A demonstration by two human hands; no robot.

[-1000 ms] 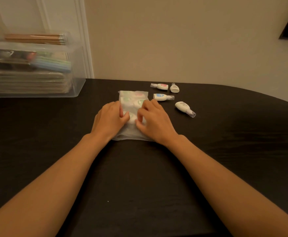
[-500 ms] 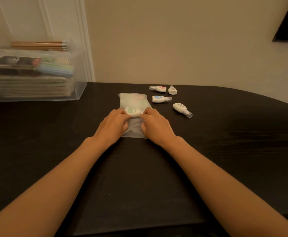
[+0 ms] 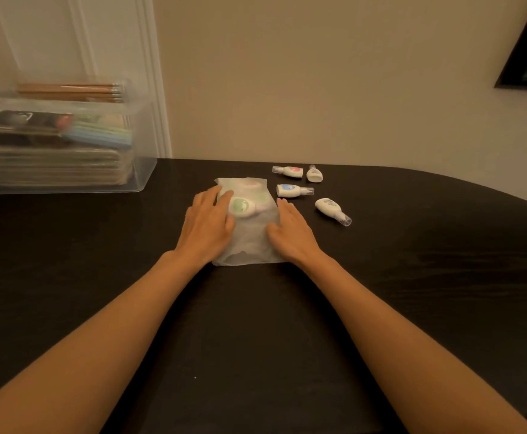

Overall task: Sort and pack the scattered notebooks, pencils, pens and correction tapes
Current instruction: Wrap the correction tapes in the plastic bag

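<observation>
Head view: both hands are down flat on the frosted translucent plastic pouch (image 3: 249, 242), which lies in the middle of the dark wooden table (image 3: 255, 324). The left hand (image 3: 207, 225) has straight fingers spread over the pouch's left edge, beside the green-labelled white correction tape (image 3: 241, 206) inside it. The right hand (image 3: 290, 233) lies relaxed and flat along the right edge. Neither hand grips anything.

Four tapes lie loose just right of the pouch: a red-labelled white correction tape (image 3: 288, 171), a small plain white one (image 3: 314, 174), a blue-labelled one (image 3: 293, 190) and a clear-capped white one (image 3: 331, 207).

Here's the risk, as I read it. The near end of the pouch looks slack, so lifting it carelessly could let the packed tapes slide out. A sweeping right hand could knock the nearest loose tape away.

Far left, the clear plastic storage bin (image 3: 143, 170) holds stacked items, with a bundle of wooden pencils (image 3: 68, 92) on top.
</observation>
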